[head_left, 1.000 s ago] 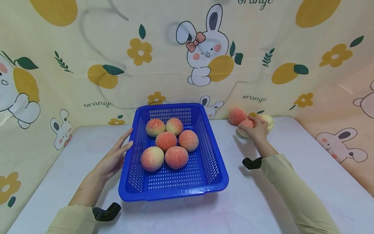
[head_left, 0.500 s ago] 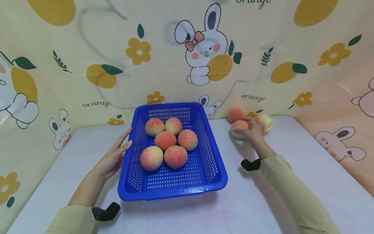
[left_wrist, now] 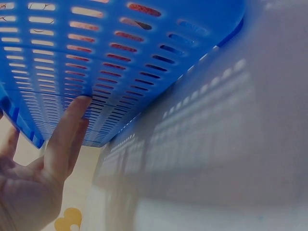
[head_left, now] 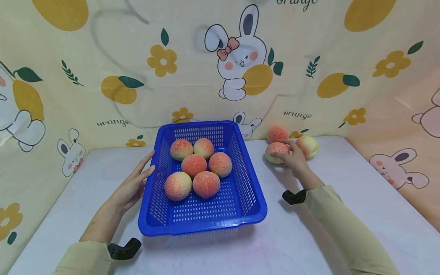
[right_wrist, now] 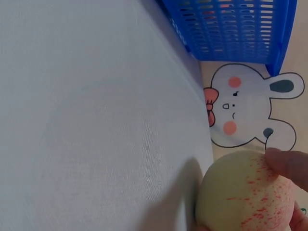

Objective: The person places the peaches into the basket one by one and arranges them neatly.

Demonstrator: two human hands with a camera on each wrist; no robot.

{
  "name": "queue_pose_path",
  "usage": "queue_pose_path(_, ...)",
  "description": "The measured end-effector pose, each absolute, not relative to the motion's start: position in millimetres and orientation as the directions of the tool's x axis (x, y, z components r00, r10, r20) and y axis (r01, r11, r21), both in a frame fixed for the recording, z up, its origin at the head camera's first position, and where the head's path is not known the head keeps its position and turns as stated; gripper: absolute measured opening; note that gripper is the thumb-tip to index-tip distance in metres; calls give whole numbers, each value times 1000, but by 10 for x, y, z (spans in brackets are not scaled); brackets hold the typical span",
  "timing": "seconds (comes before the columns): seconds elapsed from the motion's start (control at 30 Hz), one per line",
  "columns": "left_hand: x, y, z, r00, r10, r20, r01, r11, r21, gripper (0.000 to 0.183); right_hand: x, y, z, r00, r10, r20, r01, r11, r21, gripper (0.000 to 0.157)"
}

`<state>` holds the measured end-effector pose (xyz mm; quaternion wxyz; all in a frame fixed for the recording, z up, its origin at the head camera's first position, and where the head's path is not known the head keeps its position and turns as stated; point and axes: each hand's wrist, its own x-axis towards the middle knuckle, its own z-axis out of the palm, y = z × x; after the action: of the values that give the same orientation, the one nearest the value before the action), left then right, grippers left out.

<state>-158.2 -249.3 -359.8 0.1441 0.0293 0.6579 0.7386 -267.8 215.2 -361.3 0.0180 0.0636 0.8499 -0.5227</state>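
My right hand (head_left: 297, 161) holds a peach (head_left: 274, 149) at the back right of the table, thumb and fingers spread around it. In the right wrist view this peach (right_wrist: 233, 190) is pale yellow with red speckles, close beside the table surface. A redder peach (head_left: 277, 133) lies just behind it, and another yellow-and-pink peach (head_left: 309, 146) sits to the right of the hand. With extended fingers, my left hand (head_left: 128, 191) touches the left side of a blue plastic basket (head_left: 203, 230). The left wrist view shows fingertips (left_wrist: 80, 102) against the slotted outer wall.
Several peaches (head_left: 194, 165) lie inside the basket, mostly toward its left and middle. Behind the white table (head_left: 285, 236) hangs a cloth (head_left: 192, 23) printed with rabbits and oranges. Black wrist devices (head_left: 124, 249) sit at both cuffs.
My right hand has moved left with its peach, away from the yellow-and-pink one, which now shows more fully. The left hand and the basket keep their places.
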Motion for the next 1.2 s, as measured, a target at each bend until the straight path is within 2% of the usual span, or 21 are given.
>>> queue_pose_path(0.3,-1589,-2482,-3613,-953,261,-156,-186,-92,978,62,-2641,2115,-3619,-983,2,-183,176,295,-939,73)
queue_pose_path(0.77,-1592,-2463,-3608,-954,254,-158,-184,-82,980,62,-2530,1966,-3399,-973,-69,-219,208,144,-968,78)
queue_pose_path(1.03,-1576,-2486,-3593,-954,255,-158,-183,-76,980,62,-2437,1867,-3204,-976,-154,-155,130,160,-979,69)
queue_pose_path(1.2,-1575,-2499,-3595,-952,265,-151,-179,-85,980,62,-2390,1806,-3112,-976,-163,-143,118,155,-981,65)
